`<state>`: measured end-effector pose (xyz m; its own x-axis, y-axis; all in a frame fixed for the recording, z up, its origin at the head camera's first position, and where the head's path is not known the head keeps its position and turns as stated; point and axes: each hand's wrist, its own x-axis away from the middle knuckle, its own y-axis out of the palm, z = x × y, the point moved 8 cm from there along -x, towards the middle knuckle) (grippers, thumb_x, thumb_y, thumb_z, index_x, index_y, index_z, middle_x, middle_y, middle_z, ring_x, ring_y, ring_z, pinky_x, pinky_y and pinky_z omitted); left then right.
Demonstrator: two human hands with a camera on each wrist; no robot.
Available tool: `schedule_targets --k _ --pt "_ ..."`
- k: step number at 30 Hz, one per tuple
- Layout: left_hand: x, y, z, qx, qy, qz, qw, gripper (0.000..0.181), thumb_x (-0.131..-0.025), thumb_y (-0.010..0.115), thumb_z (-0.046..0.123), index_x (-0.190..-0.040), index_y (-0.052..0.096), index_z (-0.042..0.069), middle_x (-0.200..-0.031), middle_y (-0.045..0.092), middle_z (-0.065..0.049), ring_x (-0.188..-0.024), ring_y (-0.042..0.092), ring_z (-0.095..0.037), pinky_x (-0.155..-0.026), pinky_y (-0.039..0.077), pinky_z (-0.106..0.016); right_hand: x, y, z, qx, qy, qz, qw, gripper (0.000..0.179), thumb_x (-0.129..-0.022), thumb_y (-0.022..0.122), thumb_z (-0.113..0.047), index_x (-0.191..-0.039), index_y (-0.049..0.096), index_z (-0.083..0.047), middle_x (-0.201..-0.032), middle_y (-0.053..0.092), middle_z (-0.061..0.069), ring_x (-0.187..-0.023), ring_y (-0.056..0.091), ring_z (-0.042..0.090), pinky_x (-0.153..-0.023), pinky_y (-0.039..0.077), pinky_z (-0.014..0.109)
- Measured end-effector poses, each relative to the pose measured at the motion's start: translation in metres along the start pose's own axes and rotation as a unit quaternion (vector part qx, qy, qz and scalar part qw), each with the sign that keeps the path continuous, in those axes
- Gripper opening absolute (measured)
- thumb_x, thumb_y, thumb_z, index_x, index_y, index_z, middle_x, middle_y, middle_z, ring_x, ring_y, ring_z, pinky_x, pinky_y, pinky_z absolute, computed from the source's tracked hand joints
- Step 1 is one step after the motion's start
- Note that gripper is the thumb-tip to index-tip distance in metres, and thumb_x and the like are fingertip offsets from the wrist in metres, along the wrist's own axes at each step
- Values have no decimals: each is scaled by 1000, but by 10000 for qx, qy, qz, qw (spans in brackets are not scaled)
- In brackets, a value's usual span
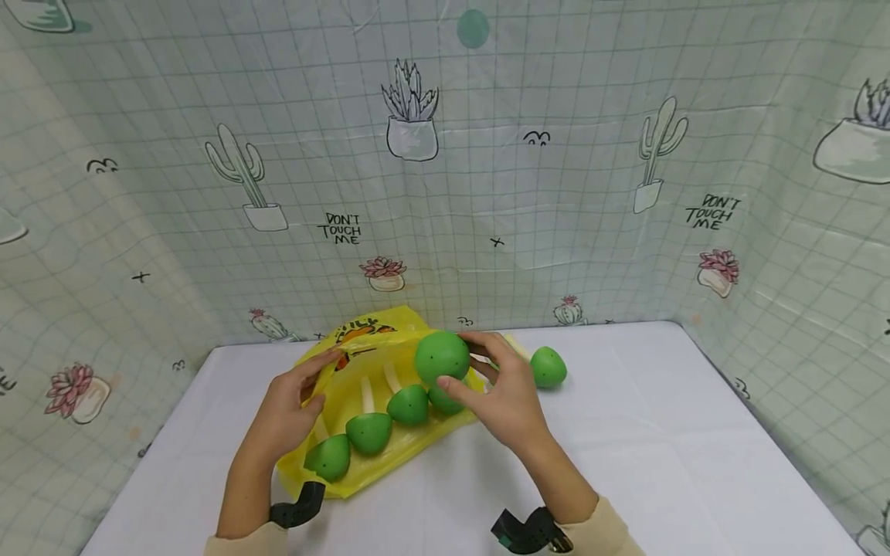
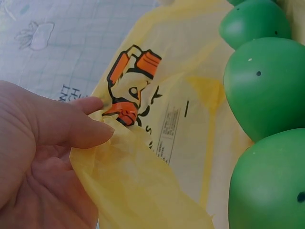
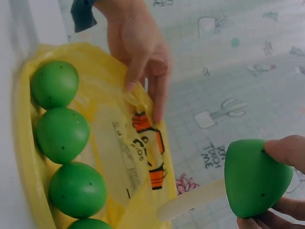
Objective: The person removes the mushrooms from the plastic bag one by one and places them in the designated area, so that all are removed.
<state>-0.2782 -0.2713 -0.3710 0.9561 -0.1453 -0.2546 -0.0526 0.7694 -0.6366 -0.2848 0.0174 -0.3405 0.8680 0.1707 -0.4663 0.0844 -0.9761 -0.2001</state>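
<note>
A yellow plastic bag with a printed orange-and-black design lies open on the table. My left hand pinches the left edge of its mouth between thumb and fingers; the left wrist view shows the bunched plastic in that grip. In my right hand is a mushroom-shaped piece with a green, black-dotted cap, held by the cap above the bag's right part. Its whitish stem points toward the bag in the right wrist view. Several like pieces sit in a row inside the bag, caps toward me.
Another green-capped piece lies on the table just beyond my right hand, its pale stem partly hidden. A white cloth covers the table. Behind and at the sides hangs a grid-patterned curtain with cactus drawings.
</note>
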Motion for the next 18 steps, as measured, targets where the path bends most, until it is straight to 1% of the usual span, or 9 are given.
schedule_targets --k 6,11,18 --pt "1 0 0 -19 -30 -18 10000 66 -94 54 -22 -155 50 2 -163 44 -16 -145 44 -44 -112 45 -56 -5 -22 2 -77 4 227 9997 61 -85 87 -4 -139 59 4 -138 60 16 -128 60 31 -105 53 27" --pt "1 0 1 -53 -21 -37 10000 66 -94 54 -22 -155 50 1 -163 44 -16 -146 43 -44 -112 44 -56 -10 -47 8 -104 39 590 9982 60 -85 86 0 -138 59 8 -137 59 20 -128 60 33 -104 53 25" --pt "1 1 2 -40 -27 -47 10000 66 -94 54 -23 -155 50 1 -163 44 -17 -146 42 -45 -111 45 -56 -14 -83 25 -233 435 1057 9932 61 -87 84 1 -141 57 7 -141 56 17 -130 58 28 -103 52 21"
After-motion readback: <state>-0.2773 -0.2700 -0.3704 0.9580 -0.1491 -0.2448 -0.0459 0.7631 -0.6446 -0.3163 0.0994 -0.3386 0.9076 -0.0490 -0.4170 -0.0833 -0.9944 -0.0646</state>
